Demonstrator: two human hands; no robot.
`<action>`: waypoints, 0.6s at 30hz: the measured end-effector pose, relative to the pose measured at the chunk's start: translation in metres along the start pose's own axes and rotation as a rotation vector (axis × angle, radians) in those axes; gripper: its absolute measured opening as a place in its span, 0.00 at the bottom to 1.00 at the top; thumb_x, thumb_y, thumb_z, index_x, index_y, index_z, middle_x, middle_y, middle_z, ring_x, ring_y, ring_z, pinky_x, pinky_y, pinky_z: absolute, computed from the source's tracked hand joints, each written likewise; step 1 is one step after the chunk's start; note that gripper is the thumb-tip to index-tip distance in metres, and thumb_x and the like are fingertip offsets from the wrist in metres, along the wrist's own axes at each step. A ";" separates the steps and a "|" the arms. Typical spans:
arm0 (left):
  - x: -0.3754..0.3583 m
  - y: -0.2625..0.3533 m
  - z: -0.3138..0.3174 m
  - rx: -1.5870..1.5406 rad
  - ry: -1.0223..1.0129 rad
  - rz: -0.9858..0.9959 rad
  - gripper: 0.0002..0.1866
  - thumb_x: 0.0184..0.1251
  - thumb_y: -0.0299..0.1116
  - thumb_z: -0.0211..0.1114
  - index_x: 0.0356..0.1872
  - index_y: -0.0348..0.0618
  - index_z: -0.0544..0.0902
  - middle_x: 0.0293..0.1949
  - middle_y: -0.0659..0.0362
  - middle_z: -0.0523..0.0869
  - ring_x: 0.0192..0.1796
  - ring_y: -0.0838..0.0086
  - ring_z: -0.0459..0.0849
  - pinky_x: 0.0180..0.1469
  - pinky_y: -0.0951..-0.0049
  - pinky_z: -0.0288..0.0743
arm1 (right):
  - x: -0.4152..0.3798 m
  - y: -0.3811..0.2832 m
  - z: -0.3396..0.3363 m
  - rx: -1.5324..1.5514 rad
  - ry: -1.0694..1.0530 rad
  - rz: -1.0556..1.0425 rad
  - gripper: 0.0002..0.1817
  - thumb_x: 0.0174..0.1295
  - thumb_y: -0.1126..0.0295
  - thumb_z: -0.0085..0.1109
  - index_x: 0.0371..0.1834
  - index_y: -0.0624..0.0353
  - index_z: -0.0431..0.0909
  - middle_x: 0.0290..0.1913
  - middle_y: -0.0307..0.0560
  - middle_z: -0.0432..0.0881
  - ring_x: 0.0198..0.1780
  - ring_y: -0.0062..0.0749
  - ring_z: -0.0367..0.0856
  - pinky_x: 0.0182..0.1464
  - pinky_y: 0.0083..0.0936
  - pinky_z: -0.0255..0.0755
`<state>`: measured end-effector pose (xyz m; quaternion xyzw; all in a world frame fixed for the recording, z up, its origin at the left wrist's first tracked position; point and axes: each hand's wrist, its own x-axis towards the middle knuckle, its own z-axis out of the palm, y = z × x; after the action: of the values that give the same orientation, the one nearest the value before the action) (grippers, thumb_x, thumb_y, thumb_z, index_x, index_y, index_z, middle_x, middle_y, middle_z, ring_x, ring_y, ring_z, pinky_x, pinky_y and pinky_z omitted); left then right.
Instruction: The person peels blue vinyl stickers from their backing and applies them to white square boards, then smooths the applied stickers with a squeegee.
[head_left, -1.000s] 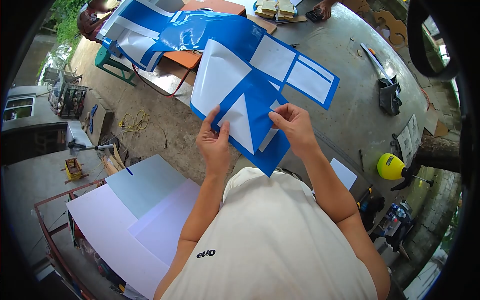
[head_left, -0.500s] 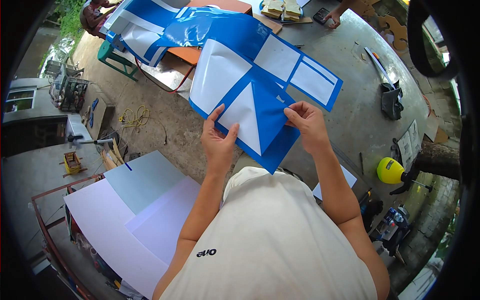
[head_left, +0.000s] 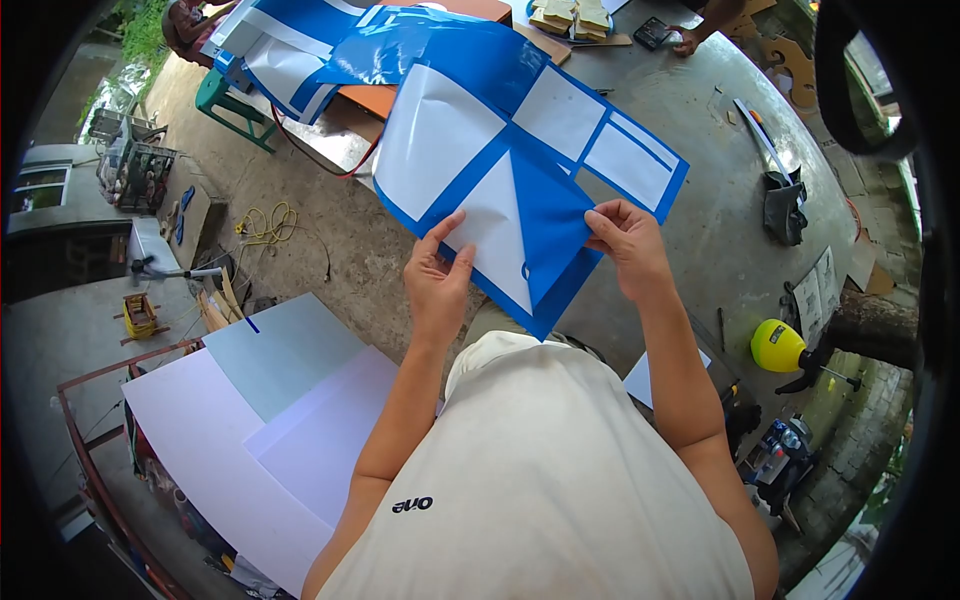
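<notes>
A long sheet of blue adhesive vinyl with white rectangular areas [head_left: 440, 140] stretches from a far table toward my body. Its near corner is partly peeled into a blue triangular flap [head_left: 550, 215] beside a white face [head_left: 487, 235]. Along the sheet's left edge, my left hand [head_left: 438, 272] holds it, thumb and forefinger spread on the top side; the other fingers are partly hidden. My right hand [head_left: 627, 240] pinches the tip of the blue flap between thumb and forefinger. A blue bottom corner [head_left: 548, 318] hangs near my shirt.
A metal-topped table [head_left: 720, 200] on the right bears a black pouch [head_left: 784, 205] and a yellow spray bottle [head_left: 778, 346]. Another person's hand [head_left: 688, 42] rests at its far edge near a dark device [head_left: 652, 33]. Large pale sheets [head_left: 200, 400] lie at lower left. A green stool [head_left: 228, 105] stands far left.
My right hand has moved slightly right and down with the flap, which is pulled further across. My left hand stays almost in place. The other person's hand has shifted slightly right.
</notes>
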<state>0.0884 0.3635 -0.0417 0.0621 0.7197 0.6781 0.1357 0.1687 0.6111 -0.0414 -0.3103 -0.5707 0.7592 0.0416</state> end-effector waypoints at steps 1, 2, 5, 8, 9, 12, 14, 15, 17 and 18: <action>-0.001 0.002 0.002 -0.001 0.001 -0.002 0.22 0.68 0.20 0.69 0.64 0.38 0.82 0.52 0.57 0.82 0.50 0.78 0.82 0.50 0.78 0.79 | 0.000 0.001 0.001 0.012 -0.028 -0.018 0.11 0.68 0.65 0.70 0.43 0.62 0.84 0.36 0.43 0.87 0.39 0.23 0.84 0.50 0.25 0.81; -0.002 0.006 0.006 0.014 -0.016 0.032 0.27 0.66 0.19 0.70 0.67 0.38 0.78 0.55 0.54 0.82 0.54 0.74 0.83 0.55 0.75 0.80 | -0.001 0.001 0.002 0.024 -0.057 -0.037 0.11 0.68 0.65 0.71 0.43 0.62 0.83 0.36 0.43 0.87 0.39 0.23 0.84 0.50 0.25 0.81; -0.006 0.012 0.014 0.039 -0.038 0.080 0.35 0.62 0.18 0.72 0.72 0.39 0.71 0.60 0.50 0.79 0.62 0.68 0.82 0.64 0.69 0.80 | -0.004 0.002 0.007 0.013 -0.076 -0.057 0.12 0.68 0.64 0.71 0.43 0.62 0.83 0.36 0.43 0.87 0.40 0.22 0.84 0.50 0.24 0.80; -0.011 0.009 0.022 0.039 -0.033 0.117 0.39 0.60 0.16 0.72 0.74 0.40 0.68 0.63 0.49 0.76 0.66 0.65 0.79 0.67 0.66 0.79 | -0.010 -0.001 0.016 -0.012 -0.079 -0.108 0.13 0.70 0.62 0.70 0.46 0.61 0.82 0.38 0.43 0.87 0.43 0.23 0.84 0.53 0.24 0.78; -0.012 0.007 0.023 0.030 -0.019 0.141 0.40 0.60 0.16 0.72 0.74 0.40 0.67 0.63 0.48 0.76 0.67 0.65 0.78 0.68 0.65 0.78 | -0.012 -0.002 0.019 -0.014 -0.077 -0.107 0.13 0.70 0.62 0.70 0.46 0.61 0.82 0.38 0.43 0.87 0.43 0.23 0.84 0.53 0.24 0.78; -0.010 0.004 0.022 -0.158 -0.077 0.058 0.38 0.62 0.15 0.71 0.75 0.41 0.67 0.64 0.50 0.74 0.64 0.67 0.80 0.64 0.69 0.80 | -0.021 0.000 0.031 -0.044 -0.213 -0.220 0.17 0.67 0.61 0.73 0.49 0.60 0.81 0.45 0.45 0.88 0.47 0.28 0.84 0.55 0.27 0.78; -0.010 0.001 0.011 -0.108 -0.110 -0.096 0.37 0.63 0.15 0.70 0.75 0.40 0.68 0.65 0.49 0.74 0.63 0.67 0.80 0.64 0.69 0.80 | -0.032 0.011 0.038 -0.462 -0.179 -0.439 0.19 0.65 0.60 0.74 0.51 0.58 0.81 0.51 0.46 0.86 0.57 0.36 0.83 0.61 0.33 0.75; -0.010 -0.001 0.006 -0.056 -0.143 -0.252 0.36 0.64 0.15 0.69 0.75 0.38 0.68 0.65 0.49 0.75 0.62 0.68 0.81 0.63 0.69 0.80 | -0.039 0.013 0.043 -0.461 -0.181 -0.438 0.19 0.65 0.60 0.74 0.51 0.58 0.81 0.51 0.46 0.86 0.57 0.36 0.83 0.61 0.33 0.75; -0.012 -0.007 0.012 -0.151 -0.097 -0.200 0.36 0.64 0.15 0.69 0.74 0.37 0.68 0.65 0.48 0.75 0.61 0.68 0.81 0.62 0.69 0.80 | -0.054 0.016 0.054 -0.655 -0.133 -0.507 0.22 0.58 0.65 0.78 0.52 0.60 0.81 0.47 0.52 0.84 0.50 0.44 0.84 0.53 0.34 0.78; -0.013 -0.009 0.016 -0.246 -0.055 -0.145 0.35 0.64 0.16 0.68 0.74 0.36 0.69 0.64 0.48 0.75 0.60 0.68 0.82 0.61 0.69 0.81 | -0.058 0.019 0.057 -0.654 -0.131 -0.504 0.22 0.58 0.65 0.78 0.52 0.60 0.81 0.47 0.52 0.84 0.50 0.44 0.84 0.53 0.34 0.78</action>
<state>0.1066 0.3745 -0.0498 0.0112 0.6296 0.7478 0.2107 0.1915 0.5326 -0.0247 -0.1090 -0.8410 0.5224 0.0889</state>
